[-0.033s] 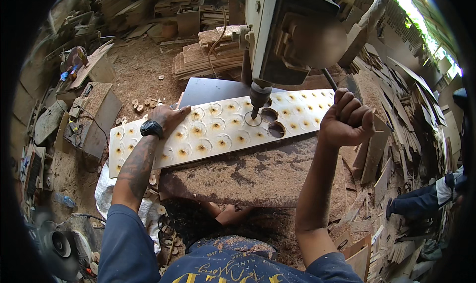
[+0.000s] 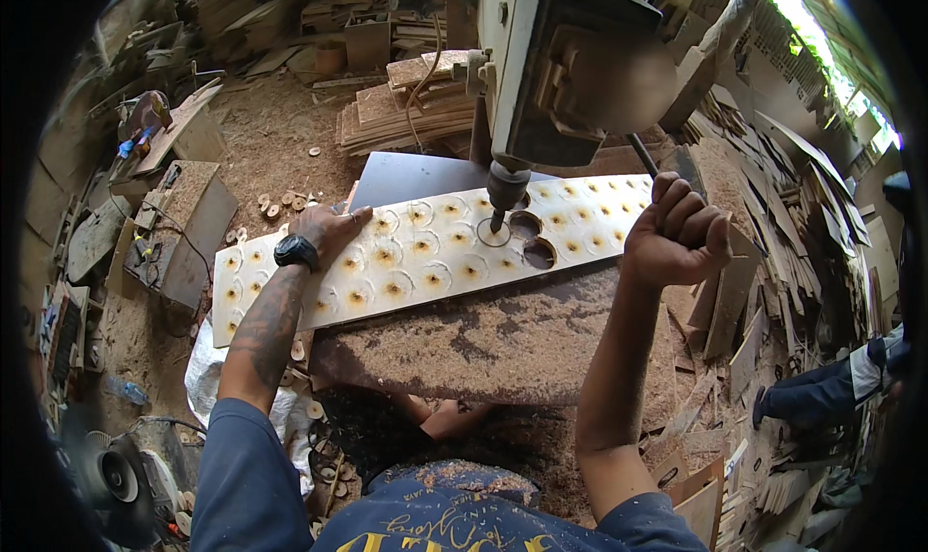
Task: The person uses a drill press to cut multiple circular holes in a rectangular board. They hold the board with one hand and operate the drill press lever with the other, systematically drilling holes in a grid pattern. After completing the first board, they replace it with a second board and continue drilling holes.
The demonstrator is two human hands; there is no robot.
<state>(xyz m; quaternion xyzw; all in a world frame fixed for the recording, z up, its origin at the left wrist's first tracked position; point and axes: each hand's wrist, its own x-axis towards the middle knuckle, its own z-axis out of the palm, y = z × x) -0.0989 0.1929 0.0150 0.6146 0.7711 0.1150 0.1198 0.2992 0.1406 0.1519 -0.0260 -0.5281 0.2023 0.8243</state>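
A long pale wooden board [image 2: 425, 272] lies aslant on the drill press table, with rows of scorched brown spots and ringed cuts. My left hand [image 2: 331, 233] grips its far left edge; the fingertips curl out of sight behind it. My right hand [image 2: 677, 228] is closed in a fist round the feed lever [image 2: 642, 154] of the drill press [image 2: 556, 78]. Under the chuck [image 2: 507, 180], the hole saw bit [image 2: 496, 221] meets the board inside a ring-shaped cut. Just right of it are round cut-out holes [image 2: 538, 253], cut through the board.
Sawdust covers the machine table [image 2: 464, 344] in front of the board. A dark panel [image 2: 411, 170] lies behind it. Stacked boards [image 2: 396, 112] stand farther back, wooden discs [image 2: 280, 204] litter the floor at left, and offcuts lean at right, near another person's leg [image 2: 812, 392].
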